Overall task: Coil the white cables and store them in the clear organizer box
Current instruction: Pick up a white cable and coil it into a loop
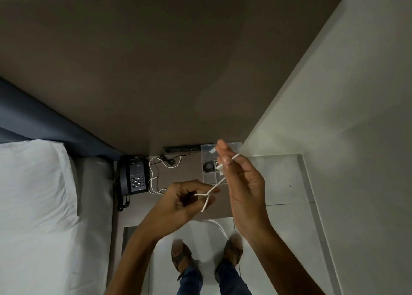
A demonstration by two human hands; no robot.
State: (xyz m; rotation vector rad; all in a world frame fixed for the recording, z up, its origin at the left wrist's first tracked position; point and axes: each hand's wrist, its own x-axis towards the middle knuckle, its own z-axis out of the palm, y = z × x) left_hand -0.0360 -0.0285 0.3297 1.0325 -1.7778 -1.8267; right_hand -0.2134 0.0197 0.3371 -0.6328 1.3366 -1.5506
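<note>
I hold a white cable (214, 187) in the air over the brown side table (178, 176). My left hand (185, 202) pinches a loop of it, and a loose end hangs down past the fingers. My right hand (242, 183) is raised with the cable's plug end wound over its fingers. Behind the right hand sits the clear organizer box (210, 161), lid up, with a dark coil in one compartment. A second white cable (156, 174) lies loose on the table by the phone. More cable droops toward the floor.
A black desk phone (133, 177) stands at the table's left edge, and a black power strip (181, 149) runs along the back. A bed with a white pillow (33, 183) is on the left. A white wall is on the right, and my sandalled feet (207, 256) are on the pale floor.
</note>
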